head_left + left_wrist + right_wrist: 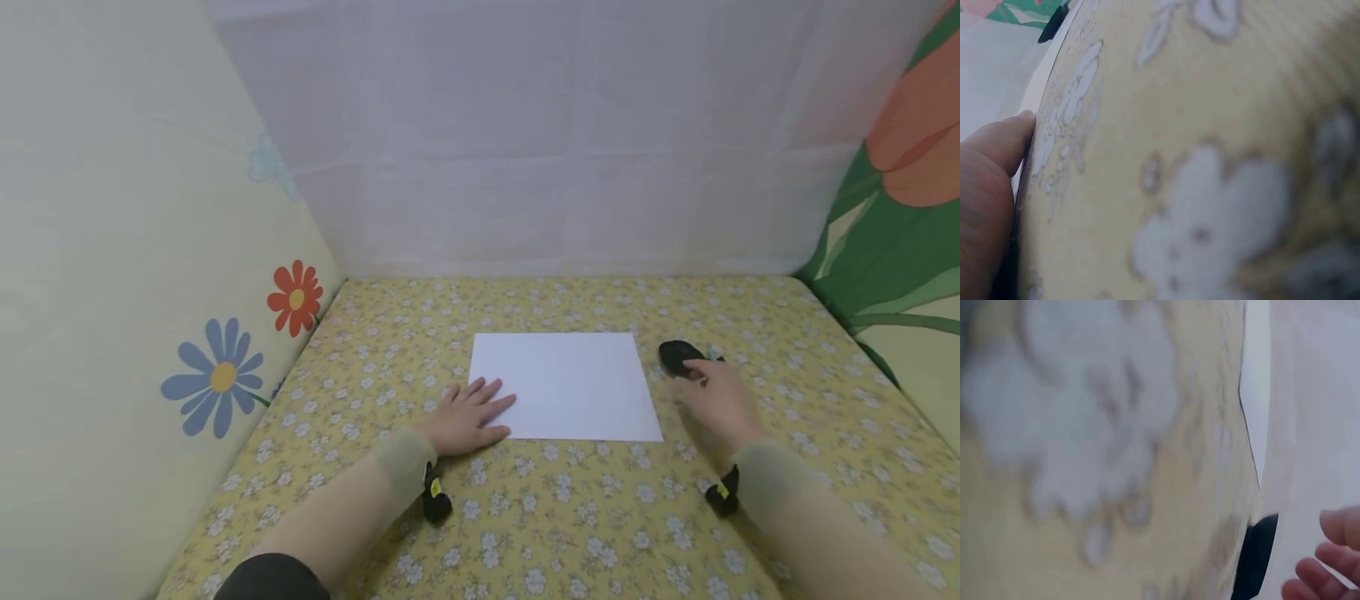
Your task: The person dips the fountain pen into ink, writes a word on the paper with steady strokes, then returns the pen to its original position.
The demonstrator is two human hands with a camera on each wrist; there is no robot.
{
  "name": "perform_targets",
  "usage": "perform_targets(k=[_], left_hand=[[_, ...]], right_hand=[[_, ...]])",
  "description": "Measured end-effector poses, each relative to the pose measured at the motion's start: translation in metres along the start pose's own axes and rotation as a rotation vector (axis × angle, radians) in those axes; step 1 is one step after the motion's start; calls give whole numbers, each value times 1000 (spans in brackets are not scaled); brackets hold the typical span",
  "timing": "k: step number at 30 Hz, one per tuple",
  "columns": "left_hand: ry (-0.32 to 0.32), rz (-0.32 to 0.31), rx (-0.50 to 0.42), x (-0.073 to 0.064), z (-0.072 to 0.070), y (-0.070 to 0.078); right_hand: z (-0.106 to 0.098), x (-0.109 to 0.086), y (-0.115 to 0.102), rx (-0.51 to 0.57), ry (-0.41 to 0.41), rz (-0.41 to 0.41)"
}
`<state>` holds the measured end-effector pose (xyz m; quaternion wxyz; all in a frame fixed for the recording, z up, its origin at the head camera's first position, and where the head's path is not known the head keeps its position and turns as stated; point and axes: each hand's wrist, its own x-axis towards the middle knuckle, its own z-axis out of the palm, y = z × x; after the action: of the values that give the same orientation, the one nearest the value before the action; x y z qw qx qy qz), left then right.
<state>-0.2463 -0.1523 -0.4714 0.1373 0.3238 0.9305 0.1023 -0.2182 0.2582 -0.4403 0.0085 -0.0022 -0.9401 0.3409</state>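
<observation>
A white sheet of paper (570,387) lies flat on the flowered tablecloth. My left hand (470,418) rests on its left edge with the fingers spread, and the thumb (1013,140) shows in the left wrist view. To the right of the sheet lies a black, rounded flat object (677,357) whose kind I cannot tell; a small pale-green bit shows at its far right. Over its near side hovers my right hand (722,404), the fingers loosely bent. In the right wrist view a gap separates these fingers (1319,578) from the black object (1255,556).
The yellow tablecloth (600,517) has white flowers. A white cloth wall (562,142) stands behind the table, with a pale flowered panel (112,250) on the left and a green-and-orange patterned one (907,242) on the right. Both wrists wear dark bands.
</observation>
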Motion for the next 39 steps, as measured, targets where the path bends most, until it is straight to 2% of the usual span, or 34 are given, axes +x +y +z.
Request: perform_targets(k=[4,8,13,17,33,39], left_hand=[[-1,0,-2,1,0,0],[5,2,1,0,-1,2],[9,7,-4,0,-3,3],[10,8,-4,0,-1,2],[15,12,-12,1,0,0],[12,14,-10,-1,-3,3]], right_hand=[[-4,3,11,30,128,83],[-5,7,18,112,200,209],[-5,12,24,176,225,367],[-5,13,26,199,210,436],[-3,14,23,154,192,486],[-2,13,24,187,206,504]])
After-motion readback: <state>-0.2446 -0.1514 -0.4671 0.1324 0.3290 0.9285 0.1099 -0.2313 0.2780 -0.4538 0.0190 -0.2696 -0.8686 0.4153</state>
